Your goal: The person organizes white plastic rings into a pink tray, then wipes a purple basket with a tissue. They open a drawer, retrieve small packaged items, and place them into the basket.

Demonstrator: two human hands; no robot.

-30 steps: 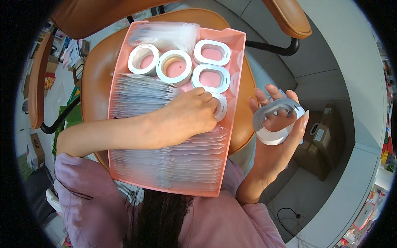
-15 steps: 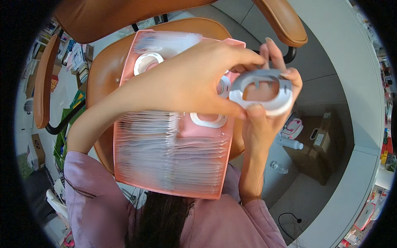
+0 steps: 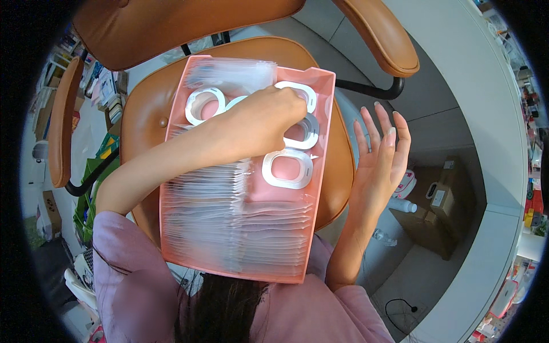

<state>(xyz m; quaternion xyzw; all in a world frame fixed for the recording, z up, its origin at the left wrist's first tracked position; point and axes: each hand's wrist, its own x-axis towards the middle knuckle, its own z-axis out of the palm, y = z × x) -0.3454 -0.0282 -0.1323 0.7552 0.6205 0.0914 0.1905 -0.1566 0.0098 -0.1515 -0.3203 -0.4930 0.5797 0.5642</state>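
My left hand (image 3: 273, 119) reaches across a pink tray (image 3: 164, 228), its fingers curled down among white rounded rings with open middles. A ring (image 3: 309, 94) lies by its knuckles, a greyer-sided ring (image 3: 312, 132) beside its fingers, and another ring (image 3: 286, 182) just below its thumb. The fingertips are hidden, so any hold on a ring does not show. Farther left, one more ring (image 3: 191, 106) stands beside a partly covered ring (image 3: 235, 101). My right hand (image 3: 380, 154) hovers right of the tray, palm up, fingers spread and holding nothing.
Rows of thin clear sleeves (image 3: 200, 211) fill the tray's near part, with another bundle (image 3: 229, 74) at its far left. The tray rests partly on a brown chair seat (image 3: 143, 114); an armrest (image 3: 386, 40) rises at far right. A cardboard box (image 3: 457, 211) and bottle (image 3: 402, 204) stand lower right.
The white and grey ring held up between both hands is out of them. My left hand has moved left and down into the tray; my right hand has let go and spread its fingers.
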